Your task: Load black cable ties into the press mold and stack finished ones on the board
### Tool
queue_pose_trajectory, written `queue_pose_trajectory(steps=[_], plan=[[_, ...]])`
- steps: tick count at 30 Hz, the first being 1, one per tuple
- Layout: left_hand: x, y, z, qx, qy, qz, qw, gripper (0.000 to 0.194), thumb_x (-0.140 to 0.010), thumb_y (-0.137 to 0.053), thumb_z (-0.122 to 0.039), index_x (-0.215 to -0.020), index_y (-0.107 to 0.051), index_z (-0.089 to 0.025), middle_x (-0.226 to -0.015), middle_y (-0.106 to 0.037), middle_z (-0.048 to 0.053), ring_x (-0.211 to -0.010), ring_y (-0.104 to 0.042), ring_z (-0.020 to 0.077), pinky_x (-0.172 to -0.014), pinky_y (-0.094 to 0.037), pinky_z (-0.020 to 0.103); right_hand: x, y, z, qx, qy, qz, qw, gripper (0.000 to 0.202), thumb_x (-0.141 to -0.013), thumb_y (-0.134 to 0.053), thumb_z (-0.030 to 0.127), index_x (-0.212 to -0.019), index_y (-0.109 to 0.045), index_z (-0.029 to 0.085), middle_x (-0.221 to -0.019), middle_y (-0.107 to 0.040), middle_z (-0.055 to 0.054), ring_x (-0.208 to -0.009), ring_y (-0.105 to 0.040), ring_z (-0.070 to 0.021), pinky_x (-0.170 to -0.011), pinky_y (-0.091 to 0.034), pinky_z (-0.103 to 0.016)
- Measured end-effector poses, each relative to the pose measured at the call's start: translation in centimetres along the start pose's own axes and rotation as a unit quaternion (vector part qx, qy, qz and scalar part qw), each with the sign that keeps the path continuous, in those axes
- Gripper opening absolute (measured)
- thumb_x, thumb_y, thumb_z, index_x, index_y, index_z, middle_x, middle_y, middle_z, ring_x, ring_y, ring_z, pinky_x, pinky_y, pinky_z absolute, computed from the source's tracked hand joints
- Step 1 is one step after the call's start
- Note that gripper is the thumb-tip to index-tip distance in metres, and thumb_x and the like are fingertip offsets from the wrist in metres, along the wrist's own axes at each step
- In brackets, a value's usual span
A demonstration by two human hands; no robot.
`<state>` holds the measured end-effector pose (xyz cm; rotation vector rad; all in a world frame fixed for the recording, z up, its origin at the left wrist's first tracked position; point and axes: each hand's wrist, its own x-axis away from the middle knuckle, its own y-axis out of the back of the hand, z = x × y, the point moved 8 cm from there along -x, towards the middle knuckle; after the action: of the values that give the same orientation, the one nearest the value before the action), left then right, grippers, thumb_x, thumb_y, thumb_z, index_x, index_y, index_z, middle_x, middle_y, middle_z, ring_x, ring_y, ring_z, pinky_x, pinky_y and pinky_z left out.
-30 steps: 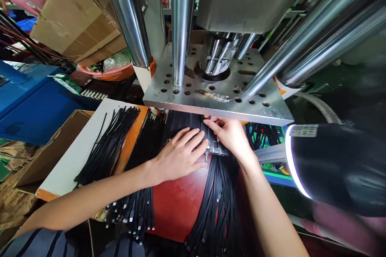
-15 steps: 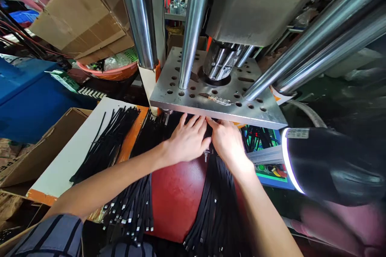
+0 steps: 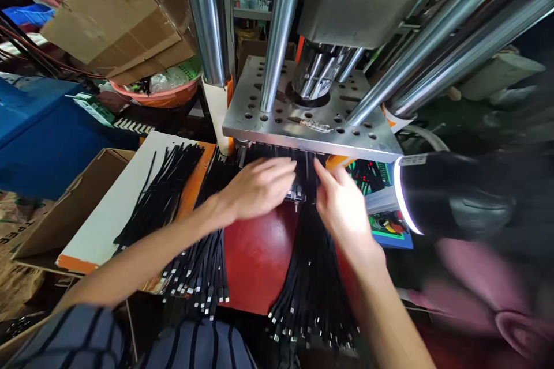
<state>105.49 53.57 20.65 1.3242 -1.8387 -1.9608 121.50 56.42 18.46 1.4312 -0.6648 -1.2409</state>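
Observation:
Below the front edge of a thick metal plate [image 3: 311, 134], my left hand [image 3: 262, 187] hovers with its fingers extended, and nothing shows in it. My right hand [image 3: 341, 199] is to its right, index finger and thumb near a dark cable end under the plate; whether it grips anything is hidden. Between the hands sits a small metal fixture [image 3: 296, 194]. A bundle of black cables [image 3: 311, 282] hangs over the red surface [image 3: 259, 259] below my right hand. Another black cable bundle [image 3: 205, 268] lies beneath my left forearm.
More black cables [image 3: 162, 190] lie on a white board [image 3: 116, 202] at the left. Steel columns [image 3: 203, 17] rise around the plate. A black lamp-like device [image 3: 454, 196] with a lit ring stands at the right, beside a blue-edged tray [image 3: 400, 241]. A pink fan [image 3: 480, 294] is lower right.
My left hand has moved left and back from the plate's edge, away from my right hand. The fixture between them is more exposed. My right hand has shifted slightly right. The view has shifted.

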Motion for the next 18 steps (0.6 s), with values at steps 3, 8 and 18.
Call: queue_pose_trajectory(steps=[3, 8, 18], plan=[[9.8, 2.1, -0.9, 0.007, 0.205, -0.011, 0.979, 0.026, -0.103, -0.055, -0.033, -0.083, -0.064, -0.019, -0.079, -0.071, 0.0, -0.069, -0.067, 0.0151, -0.064, -0.048, 0.028, 10.7, 0.1, -1.4, -0.021, -0.139, -0.005, 0.99, 0.038, -0.103, -0.045, 0.051, -0.113, -0.064, 0.019, -0.101, -0.074, -0.011, -0.081, -0.072, -0.0272, -0.067, -0.053, -0.037], [18.9, -1.7, 2.1, -0.078, 0.414, 0.162, 0.892, 0.028, -0.101, -0.06, -0.04, -0.083, -0.064, -0.019, -0.084, -0.068, 0.002, -0.065, -0.064, 0.0192, -0.06, -0.038, 0.031, 18.6, -5.0, -0.3, 0.006, -0.239, 0.128, 0.962, 0.05, -0.103, -0.029, 0.063, -0.092, -0.057, 0.023, -0.092, -0.069, -0.008, -0.072, -0.069, -0.0273, -0.054, -0.041, -0.034], [18.6, -0.2, 3.9, 0.126, 0.457, 0.054, 0.879, 0.034, -0.095, -0.064, -0.033, -0.065, -0.057, -0.018, -0.069, -0.056, -0.003, -0.062, -0.049, 0.0113, -0.066, -0.036, 0.027, 16.9, -2.3, 0.6, -0.339, -0.25, 0.033, 0.906, 0.042, -0.089, -0.061, 0.062, -0.077, -0.066, 0.022, -0.068, -0.064, 0.0, -0.054, -0.058, -0.0164, -0.052, -0.045, -0.027]])
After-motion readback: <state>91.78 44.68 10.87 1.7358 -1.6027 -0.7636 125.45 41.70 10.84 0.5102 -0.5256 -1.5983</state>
